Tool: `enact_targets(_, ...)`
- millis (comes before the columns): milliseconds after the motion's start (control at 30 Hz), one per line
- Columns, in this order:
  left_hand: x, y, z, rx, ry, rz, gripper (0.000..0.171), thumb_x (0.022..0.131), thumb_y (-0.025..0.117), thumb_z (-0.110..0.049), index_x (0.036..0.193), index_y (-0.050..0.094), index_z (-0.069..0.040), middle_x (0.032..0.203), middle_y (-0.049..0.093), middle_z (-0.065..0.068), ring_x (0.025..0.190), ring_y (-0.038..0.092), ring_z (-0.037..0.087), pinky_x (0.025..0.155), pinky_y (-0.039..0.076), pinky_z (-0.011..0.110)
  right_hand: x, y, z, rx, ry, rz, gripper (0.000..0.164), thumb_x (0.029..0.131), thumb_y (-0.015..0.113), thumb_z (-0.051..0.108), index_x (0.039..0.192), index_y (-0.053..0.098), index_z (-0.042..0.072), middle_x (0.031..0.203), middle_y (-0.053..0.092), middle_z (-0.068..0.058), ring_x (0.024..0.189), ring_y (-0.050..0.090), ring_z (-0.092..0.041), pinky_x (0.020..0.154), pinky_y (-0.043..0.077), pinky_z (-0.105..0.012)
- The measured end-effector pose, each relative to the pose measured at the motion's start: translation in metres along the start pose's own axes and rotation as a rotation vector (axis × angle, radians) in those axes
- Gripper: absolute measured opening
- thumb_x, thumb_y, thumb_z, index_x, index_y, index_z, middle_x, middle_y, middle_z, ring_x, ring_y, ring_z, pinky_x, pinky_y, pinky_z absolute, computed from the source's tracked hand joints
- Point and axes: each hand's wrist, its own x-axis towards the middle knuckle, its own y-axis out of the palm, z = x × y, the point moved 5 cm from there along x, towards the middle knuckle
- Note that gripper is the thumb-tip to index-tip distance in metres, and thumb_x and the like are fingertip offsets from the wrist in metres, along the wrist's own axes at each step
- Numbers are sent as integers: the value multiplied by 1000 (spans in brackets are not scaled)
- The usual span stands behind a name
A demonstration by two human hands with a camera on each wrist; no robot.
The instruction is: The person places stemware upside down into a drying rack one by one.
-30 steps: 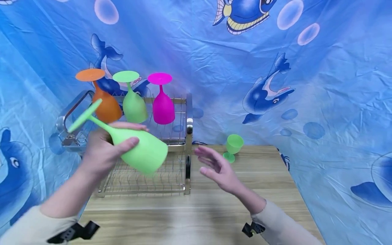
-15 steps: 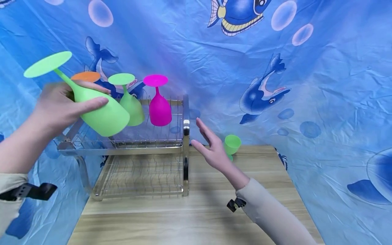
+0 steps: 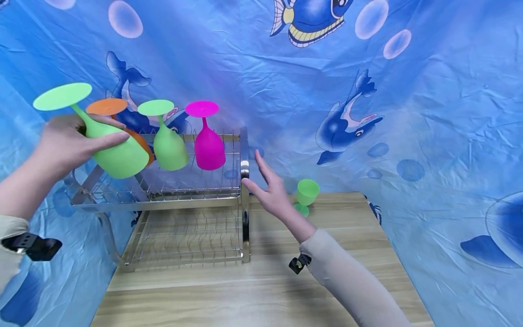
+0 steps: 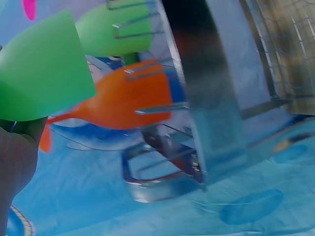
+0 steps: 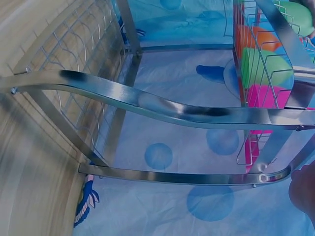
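A light green plastic goblet (image 3: 118,159) hangs mouth down and tilted in my left hand (image 3: 67,141). Fingers and thumb grip its bowl near the stem, above the left part of the dish rack's upper tier. Behind it, an orange goblet (image 3: 107,107) is partly hidden. Beside that, another green goblet (image 3: 169,147) and a magenta goblet (image 3: 210,150) stand upside down on the two-tier metal rack (image 3: 163,204). My right hand (image 3: 271,193) has its fingers extended at the rack's right post; whether the thumb touches the metal I cannot tell.
A smaller green goblet (image 3: 307,191) stands upright on the wooden table (image 3: 261,295), right of the rack. The rack's lower tier (image 3: 188,236) has upright wire dividers. A blue sea-print cloth (image 3: 449,136) surrounds the table at the back and sides.
My left hand carried the goblet leftward from in front of the rack to above its left end, turning it more mouth down. My right hand moved up and left to the rack's right post.
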Motion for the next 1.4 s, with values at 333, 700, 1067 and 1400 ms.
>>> enact_targets(333, 4, 11, 32, -60, -2, 28, 37, 90, 86, -49, 111, 79, -19, 79, 63, -30, 73, 58, -4, 55, 48, 18, 8, 10, -1, -67, 17, 5, 83, 105, 68, 42, 171, 19, 32, 175, 20, 14, 162, 24, -22, 131, 24, -41)
enact_targets(700, 3, 21, 39, -45, 56, 45, 50, 90, 87, -44, 116, 78, -2, 75, 68, -27, 70, 58, -5, 56, 47, 18, 13, 13, -1, -59, -16, -12, 81, 105, 71, 29, 171, 25, 20, 176, 24, 1, 161, 27, -18, 129, 28, -39)
enact_targets(1067, -5, 28, 45, -64, 61, 63, 49, 89, 89, -41, 116, 76, -3, 80, 63, -33, 75, 58, -10, 59, 49, 15, 14, 14, -2, -62, -30, -8, 82, 105, 72, 26, 171, 24, 15, 176, 23, 0, 161, 27, -20, 129, 29, -38)
enact_targets(1400, -5, 34, 51, 1, 88, 32, 48, 87, 91, -38, 113, 78, 0, 95, 77, 15, 73, 51, -12, 57, 45, 16, 13, 16, -3, -42, -30, -18, 81, 104, 73, 23, 170, 26, 12, 175, 26, -5, 160, 29, -24, 128, 32, -41)
